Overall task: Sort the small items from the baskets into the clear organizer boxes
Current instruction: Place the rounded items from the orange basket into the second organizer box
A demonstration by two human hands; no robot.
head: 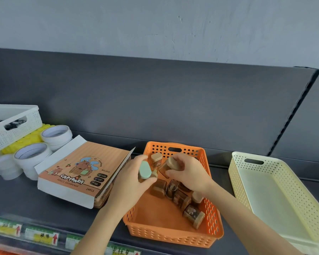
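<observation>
Left hand (134, 173), right hand (188, 172) gripping, close together.

Soft even light, perhaps edge-blurred

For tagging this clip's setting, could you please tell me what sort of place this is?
Probably a stationery shop's display shelf: price labels run along its front edge, and a 24-piece retail box of pencil sharpeners lies beside rolls of tape.

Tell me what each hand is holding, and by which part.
The left hand grips a green-capped sharpener round its body, cap exposed; the right hand holds a brown-capped sharpener at its cap end.
</observation>
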